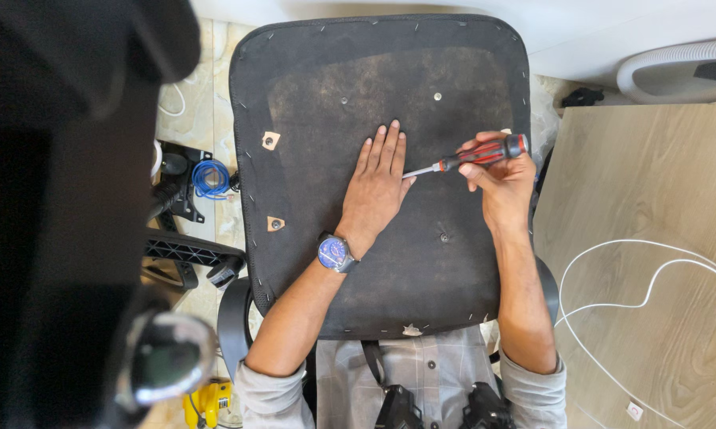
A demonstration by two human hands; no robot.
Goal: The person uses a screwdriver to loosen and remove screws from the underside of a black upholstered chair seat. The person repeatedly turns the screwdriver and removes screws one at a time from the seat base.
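Screwdriver [478, 154], red and black, sits clenched in the right hand [497, 179] at centre frame, tip touching the left hand [378, 183], which lies flat, grasping nothing, on the upturned chair seat [334, 262].

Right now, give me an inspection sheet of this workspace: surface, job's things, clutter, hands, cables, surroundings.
Surface: worn black fabric-covered underside of an office chair seat, stapled round the edge, with several screw points and two torn patches.
Job's things: red-and-black-handled screwdriver, lying almost flat over the seat, tip towards the left hand.
Clutter: yellow tool on the floor at lower left; black plastic chair parts beside the seat.
Hands: left hand flat on the seat, blue-faced wristwatch on its wrist; right hand gripping the screwdriver handle.
Cables: coiled blue cable on the floor; white cable looped across the light wooden board.
Surroundings: beige tiled floor.
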